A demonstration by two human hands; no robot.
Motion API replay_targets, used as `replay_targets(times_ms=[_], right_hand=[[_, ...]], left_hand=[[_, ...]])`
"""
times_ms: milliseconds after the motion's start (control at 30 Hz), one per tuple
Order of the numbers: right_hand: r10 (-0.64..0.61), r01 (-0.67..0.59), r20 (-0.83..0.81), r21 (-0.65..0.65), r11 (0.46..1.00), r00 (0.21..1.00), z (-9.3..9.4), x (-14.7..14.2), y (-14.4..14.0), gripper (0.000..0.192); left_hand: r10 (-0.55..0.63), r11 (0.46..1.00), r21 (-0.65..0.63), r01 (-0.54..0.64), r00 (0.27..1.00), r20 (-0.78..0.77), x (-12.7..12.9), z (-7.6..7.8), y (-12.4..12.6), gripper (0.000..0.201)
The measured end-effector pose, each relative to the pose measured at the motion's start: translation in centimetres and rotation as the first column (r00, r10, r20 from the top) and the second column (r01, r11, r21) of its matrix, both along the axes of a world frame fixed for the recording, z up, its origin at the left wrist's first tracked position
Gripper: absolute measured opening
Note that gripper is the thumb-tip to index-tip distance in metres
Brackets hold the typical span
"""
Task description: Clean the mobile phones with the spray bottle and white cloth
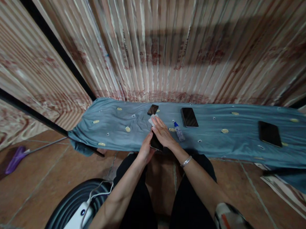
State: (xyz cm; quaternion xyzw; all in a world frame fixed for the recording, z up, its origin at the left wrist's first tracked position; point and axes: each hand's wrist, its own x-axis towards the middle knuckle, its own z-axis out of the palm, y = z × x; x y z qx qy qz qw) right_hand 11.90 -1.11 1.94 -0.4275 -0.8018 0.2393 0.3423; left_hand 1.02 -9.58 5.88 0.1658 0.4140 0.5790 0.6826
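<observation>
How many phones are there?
4. One small phone at the cloth's back edge, one phone right of it, one far right, and one held in the left hand. More may be hidden.

The phone (156,142) is largely covered by the right hand (163,133); the white cloth (151,121) beneath its fingertips is barely seen.

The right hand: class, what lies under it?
Under the right hand is a dark phone, held from below by the left hand. A white cloth shows at the fingertips. Most of the phone's face is covered.
</observation>
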Motion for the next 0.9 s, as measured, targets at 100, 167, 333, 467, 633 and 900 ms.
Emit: replay_targets(times_ms=[100,167,333,467,633,900], right_hand=[[-0.056,0.053,-0.053,-0.041,0.998,0.997,-1.1,0.5,0.8,0.068],[-0.094,0.085,-0.112,-0.084,0.993,0.989,-1.7,1.1,1.3,0.066],[-0.191,0.144,-0.203,-0.225,0.964,0.960,-2.2,2.5,2.5,0.068],[-0.170,0.128,-0.220,-0.194,0.973,0.961,-1.8,2.9,2.8,0.068],[-0.170,0.126,-0.206,-0.212,0.969,0.964,-1.5,2.3,1.9,0.075],[-0.282,0.064,-0.490,-0.414,0.908,0.825,-2.6,0.3,1.6,0.085]], left_hand=[[0.024,1.000,0.006,-0.024,0.999,0.022,0.4,-0.3,0.6,0.025],[0.028,0.999,0.015,-0.028,0.999,0.025,0.8,-0.4,1.1,0.026],[0.071,0.997,0.012,-0.072,0.996,0.051,2.3,-0.6,2.9,0.030],[0.137,0.990,-0.050,-0.133,0.987,0.084,3.1,-0.7,5.1,0.030],[0.199,0.979,-0.076,-0.190,0.970,0.138,3.0,-0.3,7.3,0.024],[0.225,0.969,-0.134,-0.207,0.965,0.137,1.8,-0.4,8.3,0.025]])
